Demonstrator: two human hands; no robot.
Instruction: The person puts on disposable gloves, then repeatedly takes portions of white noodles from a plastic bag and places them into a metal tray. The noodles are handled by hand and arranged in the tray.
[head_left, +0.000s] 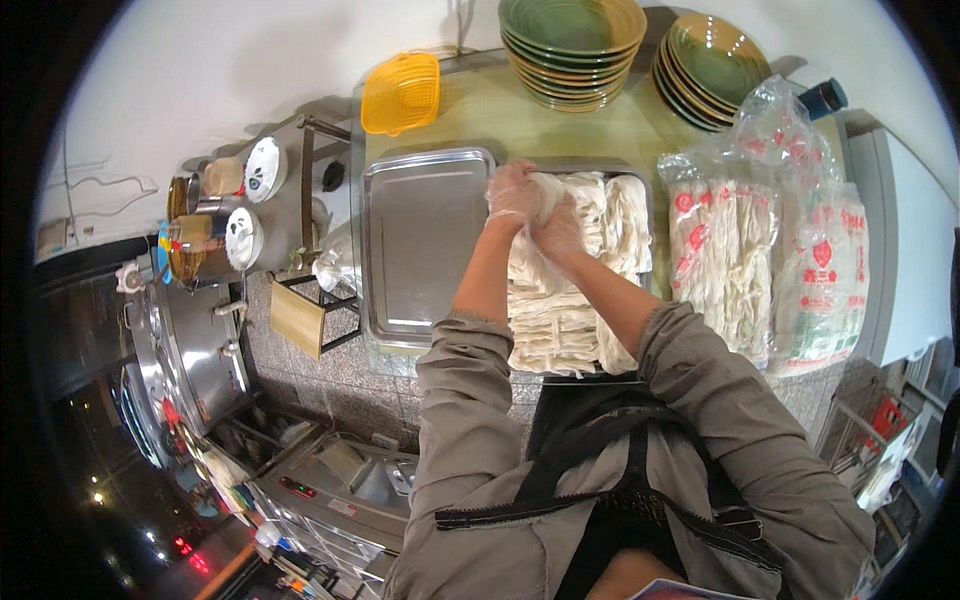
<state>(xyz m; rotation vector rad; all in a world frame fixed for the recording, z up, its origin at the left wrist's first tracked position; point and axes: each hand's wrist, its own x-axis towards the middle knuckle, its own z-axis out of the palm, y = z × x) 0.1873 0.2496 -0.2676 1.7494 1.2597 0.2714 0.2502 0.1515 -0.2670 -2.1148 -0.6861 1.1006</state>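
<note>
Both my hands wear clear plastic gloves and meet over the upper left part of a metal tray (646, 283) filled with bundles of white noodles (555, 330). My left hand (511, 193) and my right hand (559, 229) hold one pale noodle bundle (546, 196) between them. The fingers partly hide it. Beside this tray, on the left, lies a second, bare metal tray (431, 247). Right of the filled tray, a clear plastic bag with red print (720, 255) holds more noodles, and another printed bag (821, 277) lies beside it.
Stacks of green and yellow plates (574, 30) and bowls (716, 64) stand along the table's back, with a yellow plastic basket (401, 94) at the back left. A wooden-topped stool (298, 319) is left of the table. White bowls (244, 238) stand on a side counter.
</note>
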